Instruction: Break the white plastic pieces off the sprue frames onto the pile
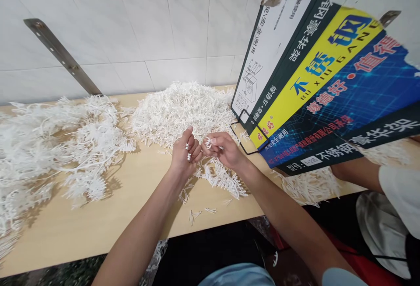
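— Plastic, is it, in your grips?
— White plastic sprigs (pixel 208 141), thin and spiky. Your right grip (pixel 225 149), just left of the printed box (pixel 328 80), pinches some in curled fingertips. Your left grip (pixel 186 154), touching it, is half closed round a few more.
— Further left of the box?
— A bristly heap (pixel 177 111) and branched strips (pixel 65 146) on the wooden table (pixel 98 220). How many sprigs you hold is hard to make out.

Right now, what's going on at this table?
A person's left hand and right hand meet above the wooden table, each closed on small white plastic pieces. A comb-like strip of the same plastic lies on the table beneath them. A heap of loose pieces sits behind, with tangled branched strips to the left. A printed cardboard box is tilted at the right, above another person's arm.
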### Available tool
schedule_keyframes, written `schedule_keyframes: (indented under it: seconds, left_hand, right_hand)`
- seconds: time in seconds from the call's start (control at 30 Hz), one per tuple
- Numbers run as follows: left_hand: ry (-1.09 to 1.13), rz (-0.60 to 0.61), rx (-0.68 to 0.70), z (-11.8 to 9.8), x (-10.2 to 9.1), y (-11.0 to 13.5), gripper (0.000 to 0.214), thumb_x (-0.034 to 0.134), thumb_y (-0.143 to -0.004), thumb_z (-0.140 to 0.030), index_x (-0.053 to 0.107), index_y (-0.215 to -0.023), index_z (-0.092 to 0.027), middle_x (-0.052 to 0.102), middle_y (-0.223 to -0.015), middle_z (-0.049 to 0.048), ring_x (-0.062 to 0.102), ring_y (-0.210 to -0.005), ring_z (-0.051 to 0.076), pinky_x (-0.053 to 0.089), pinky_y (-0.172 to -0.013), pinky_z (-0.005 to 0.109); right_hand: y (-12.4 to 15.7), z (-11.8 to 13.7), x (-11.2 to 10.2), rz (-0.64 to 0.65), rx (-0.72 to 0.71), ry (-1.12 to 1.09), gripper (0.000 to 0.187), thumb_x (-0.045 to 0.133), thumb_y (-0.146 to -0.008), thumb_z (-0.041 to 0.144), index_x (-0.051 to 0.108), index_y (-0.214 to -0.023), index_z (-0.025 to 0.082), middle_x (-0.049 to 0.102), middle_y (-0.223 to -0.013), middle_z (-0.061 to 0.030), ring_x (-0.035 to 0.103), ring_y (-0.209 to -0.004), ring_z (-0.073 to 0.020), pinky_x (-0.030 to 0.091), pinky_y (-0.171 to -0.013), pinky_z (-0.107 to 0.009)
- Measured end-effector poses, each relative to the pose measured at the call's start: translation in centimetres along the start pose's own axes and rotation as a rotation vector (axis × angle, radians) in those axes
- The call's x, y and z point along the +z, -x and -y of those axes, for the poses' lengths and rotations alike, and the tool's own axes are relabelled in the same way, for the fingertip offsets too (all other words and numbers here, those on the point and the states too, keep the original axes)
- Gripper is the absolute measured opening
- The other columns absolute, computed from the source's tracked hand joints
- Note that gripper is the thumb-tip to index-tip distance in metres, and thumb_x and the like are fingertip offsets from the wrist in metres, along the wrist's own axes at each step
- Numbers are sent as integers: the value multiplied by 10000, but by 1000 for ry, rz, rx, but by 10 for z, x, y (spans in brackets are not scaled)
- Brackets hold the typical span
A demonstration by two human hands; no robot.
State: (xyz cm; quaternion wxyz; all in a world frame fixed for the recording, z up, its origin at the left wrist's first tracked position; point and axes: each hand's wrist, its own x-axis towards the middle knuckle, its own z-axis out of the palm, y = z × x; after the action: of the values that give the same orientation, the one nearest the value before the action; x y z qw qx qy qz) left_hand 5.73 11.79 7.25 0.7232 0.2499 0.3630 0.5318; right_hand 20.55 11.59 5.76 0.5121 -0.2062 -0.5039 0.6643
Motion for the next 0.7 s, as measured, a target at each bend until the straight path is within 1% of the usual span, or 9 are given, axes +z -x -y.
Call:
schedule_keyframes:
  seconds: [0.1, 0.2, 0.3, 0.37, 0.4, 0.47, 0.57, 0.63, 0.7]
  left_hand:
    - [-115, -34, 132, 0, -4, -3, 615, 743, -864, -556, 340, -542, -220, 264, -446, -96, 237, -360, 58, 193, -374, 227]
    - [-394, -130, 393, -4, -16, -8, 573, 677, -911, -589, 368, -594, -224, 300, -526, -73, 313, -449, 90, 267, -454, 249]
    - [-819, -216, 736, -12, -27, -13, 350, 683, -941, -475, 545, -750, -215, 520, -722, -11, 477, -639, 139, 378, -608, 271]
    - [-1024, -204, 895, -16, -32, -15, 245, 593, -1000, -434, 632, -890, -218, 620, -911, 43, 562, -822, 187, 420, -732, 296]
    - [-1087, -154, 925, -17, -32, -14, 283, 509, -1039, -431, 651, -922, -216, 640, -955, 63, 582, -883, 205, 427, -775, 308]
    - [-1178, 12, 895, -18, -32, -12, 407, 373, -1083, -441, 661, -913, -209, 656, -918, 70, 598, -875, 211, 421, -777, 312]
    - [-1284, 220, 764, -16, -30, -7, 420, 413, -1066, -491, 625, -840, -207, 610, -771, 17, 534, -687, 167, 360, -659, 289]
    - [-1288, 257, 708, -15, -29, -6, 435, 448, -1050, -503, 572, -758, -205, 513, -660, -19, 455, -608, 145, 315, -617, 281]
    - [-1204, 267, 643, -12, -29, -7, 480, 459, -1039, -527, 526, -693, -200, 427, -596, -35, 400, -573, 134, 294, -601, 278]
  right_hand:
    - [0, -6, 0, 23, 15, 89, 301, 655, -804, 283, 525, -552, 182, 461, -544, 27, 397, -526, -113, 296, -555, -279]
    - [2, -6, -1, -10, 5, 221, 270, 651, -830, 295, 616, -593, 170, 557, -594, -3, 446, -563, -128, 322, -564, -285]
    - [4, 0, 2, -83, -26, 419, 275, 644, -883, 322, 710, -669, 162, 581, -614, -2, 450, -576, -131, 330, -578, -289]
    - [4, 5, 6, -155, -45, 582, 279, 640, -903, 338, 746, -715, 160, 543, -588, 15, 429, -575, -128, 316, -582, -287]
    - [3, 6, 7, -193, -54, 654, 280, 635, -909, 339, 752, -729, 158, 541, -589, 16, 437, -587, -130, 319, -590, -286]
    - [2, 8, 10, -248, -77, 763, 274, 627, -907, 330, 737, -728, 154, 573, -618, 9, 474, -622, -135, 339, -615, -284]
    - [0, 7, 10, -263, -83, 830, 277, 618, -904, 331, 678, -695, 160, 592, -649, 7, 493, -649, -135, 352, -632, -279]
    - [-1, 6, 7, -244, -68, 811, 275, 618, -898, 331, 654, -682, 165, 566, -638, 17, 474, -638, -128, 344, -624, -276]
    - [-2, 5, 3, -193, -31, 708, 260, 618, -875, 312, 640, -661, 167, 539, -608, 25, 443, -596, -118, 326, -595, -274]
